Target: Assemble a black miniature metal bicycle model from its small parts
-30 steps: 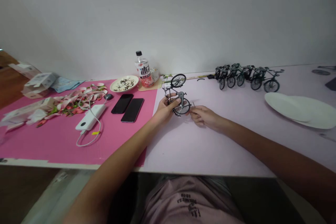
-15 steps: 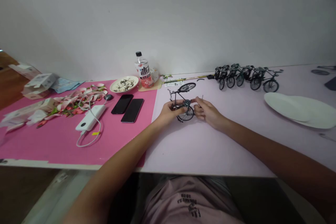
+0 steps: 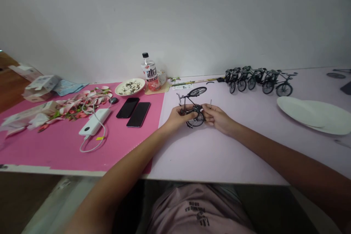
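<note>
A small black model bicycle [image 3: 197, 91] is tilted on its side above the lilac tabletop, one wheel toward the wall and the other near me. My left hand [image 3: 177, 117] is closed round the middle of its frame, the thumb lying over the near wheel. At the bicycle's right side, my right hand [image 3: 217, 117] is closed in a pinch, its fingertips touching the part by the near wheel. From between those fingers sticks up a short thin rod [image 3: 210, 104]; its lower end is hidden.
Several assembled model bicycles [image 3: 284, 89] stand in a row at the wall. White plates [image 3: 334, 117] lie at right. On the pink mat are two phones [image 3: 138, 114], a power bank [image 3: 95, 121], petals and a dish [image 3: 119, 89]. A bottle [image 3: 151, 75] stands behind.
The bicycle has shifted very slightly right in view. My right hand's fingers have drawn in against it, the index finger now bent instead of stretched out.
</note>
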### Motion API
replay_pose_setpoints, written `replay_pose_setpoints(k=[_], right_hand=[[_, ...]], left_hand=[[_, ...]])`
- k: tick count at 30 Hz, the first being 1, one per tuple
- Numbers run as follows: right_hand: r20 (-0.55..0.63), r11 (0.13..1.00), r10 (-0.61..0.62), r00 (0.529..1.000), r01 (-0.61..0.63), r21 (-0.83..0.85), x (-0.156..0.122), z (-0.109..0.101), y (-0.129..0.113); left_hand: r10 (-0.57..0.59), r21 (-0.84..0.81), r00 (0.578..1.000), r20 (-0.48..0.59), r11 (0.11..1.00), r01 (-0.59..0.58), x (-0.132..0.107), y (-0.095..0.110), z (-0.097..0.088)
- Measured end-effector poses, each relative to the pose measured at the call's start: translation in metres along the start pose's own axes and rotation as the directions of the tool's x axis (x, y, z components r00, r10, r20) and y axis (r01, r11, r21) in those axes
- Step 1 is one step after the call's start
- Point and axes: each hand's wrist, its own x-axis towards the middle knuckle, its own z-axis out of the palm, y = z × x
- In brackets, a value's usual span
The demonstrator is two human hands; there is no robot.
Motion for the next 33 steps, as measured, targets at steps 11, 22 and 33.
replay_pose_setpoints(k=[11, 22, 33], right_hand=[[-0.043, 0.998, 0.048, 0.998, -0.046, 0.037, 0.0005, 0.0011, -0.0002], [-0.062, 0.999, 0.043, 0.997, -0.041, 0.026, 0.0020, -0.0019, 0.0025], [-0.060, 0.999, 0.039, 0.997, -0.039, 0.011, 0.0027, -0.0009, 0.0023]], left_hand=[[-0.066, -0.023, 0.997, -0.027, 0.998, 0.065, -0.0004, 0.0009, 0.0005], [-0.088, 0.007, 0.996, -0.024, 0.996, 0.088, -0.0013, 0.0034, 0.0014], [-0.083, -0.009, 0.996, -0.014, 0.997, 0.083, -0.0018, 0.0029, 0.0009]])
